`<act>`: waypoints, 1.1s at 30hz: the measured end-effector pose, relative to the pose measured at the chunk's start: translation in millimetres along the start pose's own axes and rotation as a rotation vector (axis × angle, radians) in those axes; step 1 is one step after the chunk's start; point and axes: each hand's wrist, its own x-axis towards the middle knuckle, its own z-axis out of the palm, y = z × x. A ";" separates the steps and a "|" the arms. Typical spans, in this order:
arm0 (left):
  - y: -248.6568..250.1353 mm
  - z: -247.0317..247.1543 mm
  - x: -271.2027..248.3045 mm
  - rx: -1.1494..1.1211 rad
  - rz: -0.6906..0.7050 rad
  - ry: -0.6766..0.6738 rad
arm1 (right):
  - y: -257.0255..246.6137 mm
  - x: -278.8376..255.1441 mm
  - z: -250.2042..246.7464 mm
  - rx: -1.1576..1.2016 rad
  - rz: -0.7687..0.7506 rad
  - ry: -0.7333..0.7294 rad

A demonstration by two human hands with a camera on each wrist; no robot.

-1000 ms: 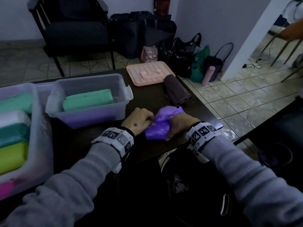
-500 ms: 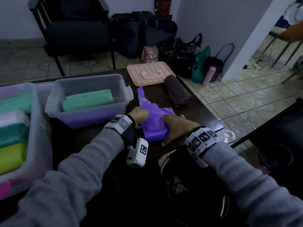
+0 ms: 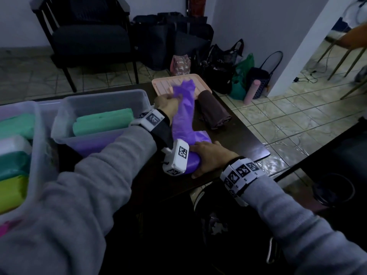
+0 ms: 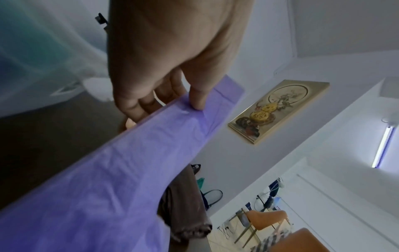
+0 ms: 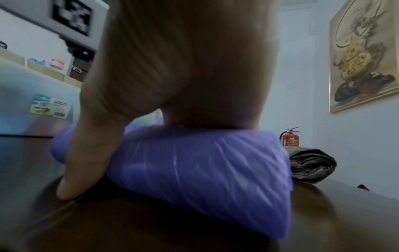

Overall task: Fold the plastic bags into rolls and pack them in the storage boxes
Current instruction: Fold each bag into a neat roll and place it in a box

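A purple plastic bag [image 3: 183, 118] lies stretched in a long strip across the dark table [image 3: 242, 141], running away from me. My left hand [image 3: 167, 105] pinches its far end between thumb and fingers [image 4: 197, 100], lifted near the pink lid. My right hand [image 3: 208, 155] presses flat on the near bunched end [image 5: 205, 168], thumb down on the table. A clear storage box [image 3: 99, 118] to the left holds a green roll [image 3: 103, 122] over a purple one.
A bigger clear bin [image 3: 29, 171] at far left holds green, white and yellow rolls. A brown roll [image 3: 213, 112] lies right of the purple bag, a pink lid [image 3: 162, 86] behind it. Table edge runs close on the right; bags and a chair stand on the floor beyond.
The purple bag went from a crumpled wad between both hands to a long strip. My left hand drew its end away toward the pink lid while my right hand stayed pressing the near end.
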 end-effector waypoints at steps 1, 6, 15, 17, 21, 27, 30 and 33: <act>6.6 -1.1 1.8 0.004 0.008 0.006 | -0.2 0.1 -0.6 0.001 0.001 -0.008; 31.0 -10.3 -6.8 0.349 0.112 0.043 | -0.2 1.1 -2.2 0.008 0.007 -0.033; -41.3 -8.7 -27.4 1.201 0.305 -0.462 | -5.3 2.7 -6.7 -0.024 0.009 -0.067; -54.8 -16.3 -24.9 1.285 0.300 -0.582 | -5.7 3.8 -4.9 -0.025 0.002 -0.060; -67.2 -24.6 -22.8 1.408 0.261 -0.662 | -5.4 4.4 -3.4 0.028 -0.016 -0.062; -64.7 -29.4 -15.0 1.450 0.286 -0.725 | -12.7 7.2 -3.5 0.072 -0.064 -0.071; -66.2 -32.8 -14.5 1.455 0.300 -0.731 | -13.7 6.4 2.9 0.097 -0.075 -0.034; -67.2 -32.6 -15.6 1.454 0.311 -0.717 | -11.4 4.8 8.2 0.097 -0.092 0.041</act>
